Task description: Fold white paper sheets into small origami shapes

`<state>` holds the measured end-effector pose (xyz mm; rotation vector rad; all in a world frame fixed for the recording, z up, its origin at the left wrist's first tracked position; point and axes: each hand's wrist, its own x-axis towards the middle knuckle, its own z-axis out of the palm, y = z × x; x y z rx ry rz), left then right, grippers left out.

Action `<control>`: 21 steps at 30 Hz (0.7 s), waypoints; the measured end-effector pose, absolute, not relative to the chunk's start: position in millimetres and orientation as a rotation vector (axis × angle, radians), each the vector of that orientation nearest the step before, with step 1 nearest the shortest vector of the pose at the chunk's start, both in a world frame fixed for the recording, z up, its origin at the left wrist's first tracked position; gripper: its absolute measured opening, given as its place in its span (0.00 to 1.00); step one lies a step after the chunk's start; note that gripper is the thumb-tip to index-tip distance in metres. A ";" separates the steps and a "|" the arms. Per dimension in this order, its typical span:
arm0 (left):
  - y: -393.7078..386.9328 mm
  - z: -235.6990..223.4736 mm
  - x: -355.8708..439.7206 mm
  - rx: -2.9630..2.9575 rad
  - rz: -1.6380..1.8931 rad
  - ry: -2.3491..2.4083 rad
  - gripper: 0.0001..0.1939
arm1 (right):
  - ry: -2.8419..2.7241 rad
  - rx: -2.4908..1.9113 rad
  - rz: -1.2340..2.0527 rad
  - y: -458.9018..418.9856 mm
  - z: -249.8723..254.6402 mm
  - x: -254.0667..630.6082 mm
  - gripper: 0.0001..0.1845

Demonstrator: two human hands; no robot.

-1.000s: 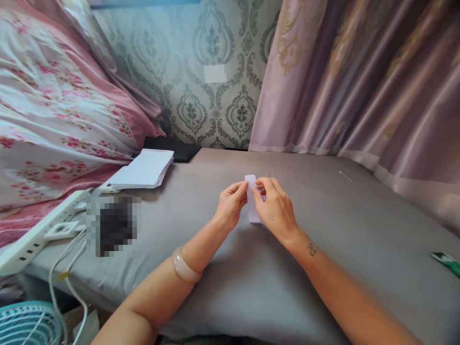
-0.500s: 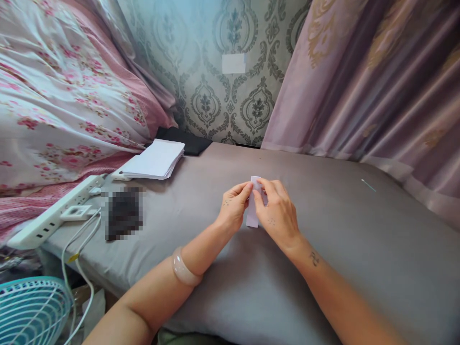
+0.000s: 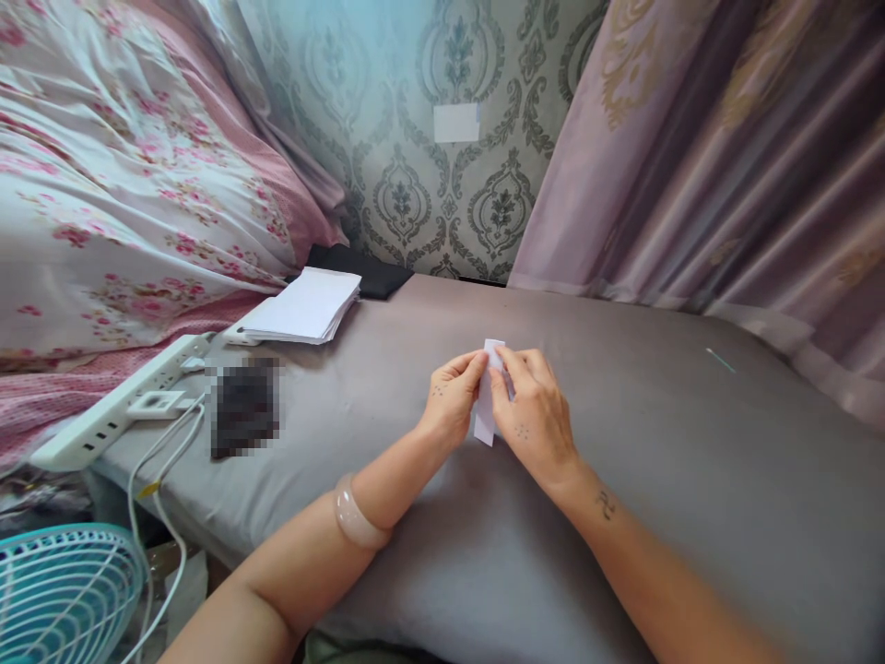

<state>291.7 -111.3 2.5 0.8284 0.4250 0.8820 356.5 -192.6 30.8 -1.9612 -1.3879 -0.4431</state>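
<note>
Near the centre of the frame, a narrow folded strip of white paper (image 3: 485, 415) stands nearly upright between two bare hands. The left hand (image 3: 453, 395) pinches its left edge near the top, thumb against the paper. The right hand (image 3: 531, 406) holds it from the other side, thumb on the front and fingers curled behind. Both grips are narrow, closed on the paper. At the upper left of the grey-covered surface (image 3: 650, 461), a stack of white paper (image 3: 304, 304) lies beside a white power strip (image 3: 121, 403).
</note>
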 end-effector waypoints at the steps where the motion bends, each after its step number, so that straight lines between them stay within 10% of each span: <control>1: -111.4 2.5 291.6 0.832 0.879 0.426 0.14 | -1.398 -1.966 -0.451 -192.6 30.5 356.2 0.20; 21: -112.9 8.7 287.8 0.828 0.813 0.359 0.14 | -1.311 -1.865 -0.345 -187.5 32.2 355.0 0.19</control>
